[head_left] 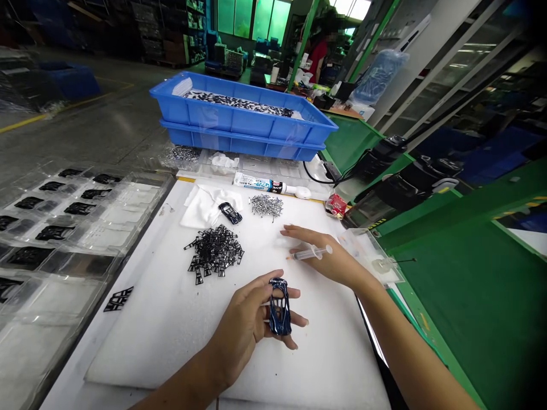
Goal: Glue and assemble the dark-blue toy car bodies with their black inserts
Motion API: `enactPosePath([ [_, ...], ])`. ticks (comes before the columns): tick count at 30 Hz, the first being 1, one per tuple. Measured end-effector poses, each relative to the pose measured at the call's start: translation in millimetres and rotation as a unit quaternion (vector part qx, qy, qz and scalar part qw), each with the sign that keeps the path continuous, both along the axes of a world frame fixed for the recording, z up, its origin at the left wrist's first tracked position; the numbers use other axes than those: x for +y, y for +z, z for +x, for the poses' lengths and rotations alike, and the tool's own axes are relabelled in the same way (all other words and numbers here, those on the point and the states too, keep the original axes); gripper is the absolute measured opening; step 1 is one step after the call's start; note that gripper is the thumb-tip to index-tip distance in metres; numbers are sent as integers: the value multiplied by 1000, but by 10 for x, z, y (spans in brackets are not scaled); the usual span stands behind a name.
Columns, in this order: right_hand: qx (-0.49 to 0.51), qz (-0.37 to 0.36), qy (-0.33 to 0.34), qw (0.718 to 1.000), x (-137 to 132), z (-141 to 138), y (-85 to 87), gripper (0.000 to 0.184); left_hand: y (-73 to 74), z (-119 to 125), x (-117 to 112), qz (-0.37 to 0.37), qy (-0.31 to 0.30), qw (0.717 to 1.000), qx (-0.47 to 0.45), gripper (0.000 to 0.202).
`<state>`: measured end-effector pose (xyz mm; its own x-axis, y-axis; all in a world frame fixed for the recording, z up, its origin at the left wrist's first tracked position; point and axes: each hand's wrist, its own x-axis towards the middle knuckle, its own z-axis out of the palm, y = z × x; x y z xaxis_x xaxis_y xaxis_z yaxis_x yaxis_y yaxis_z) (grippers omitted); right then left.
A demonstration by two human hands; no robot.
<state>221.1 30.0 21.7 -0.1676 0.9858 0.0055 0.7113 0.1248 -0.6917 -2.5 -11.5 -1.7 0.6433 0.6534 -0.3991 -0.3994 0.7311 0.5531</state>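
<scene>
Left hand (245, 316) pinches the toy car shell (281, 327) near its upper end, remaining fingers spread behind it, above the white board (171, 341). Right hand (335, 265) has its fingers extended, with the syringe (304, 254) lying across it; its exact grip cannot be told. Advisable: hold the shell steady by its edges and keep the syringe tip off glossy surfaces.

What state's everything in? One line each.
Blue car shell: held in left hand
Syringe: against right hand, tip pointing left, grip unclear
Dark car shell: lying at edge of white cloth
White cloth: crumpled
Black frames: loose pile
Small silvery parts: loose heap
Tube: lying flat
Blue bins: stacked, upper one holding parts
</scene>
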Motion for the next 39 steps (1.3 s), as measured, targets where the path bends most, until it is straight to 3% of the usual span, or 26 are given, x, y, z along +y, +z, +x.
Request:
enactPosePath([
  [3,21,18,-39,999,-173,-24,-10,55,3,6,8,-13,9,1000,-5,47],
  [7,111,34,-105,988,-401,-156,-63,25,-13,5,7,-38,21,998,-38,46],
  [9,174,62,-146,972,-480,-258,-30,22,-18,2,6,-53,26,997,-50,45],
  [11,285,103,-197,932,-537,-372,87,17,-19,-5,6,-67,32,996,-55,45],
  [14,486,107,-243,833,-584,-550,366,14,-12,-20,4,-84,36,994,-61,45],
  [17,589,27,-202,782,-573,-708,558,48,-2,-34,1,-89,22,993,-71,44],
  [19,632,-11,-199,749,-542,-787,558,57,0,-40,4,-90,11,993,-75,42],
  [22,682,-8,-264,682,-498,-865,419,43,-10,-38,17,-97,6,992,-82,36],
  [24,695,0,-293,656,-483,-898,317,37,-21,-32,25,-103,12,991,-81,34],
  [27,694,-2,-299,655,-473,-938,239,36,-30,-28,28,-109,19,991,-71,34],
  [32,667,22,-292,686,-429,-1010,247,39,-23,-33,26,-109,14,993,-48,36],
  [39,654,39,-292,697,-401,-1059,223,40,-23,-24,34,-106,19,993,-46,36],
])
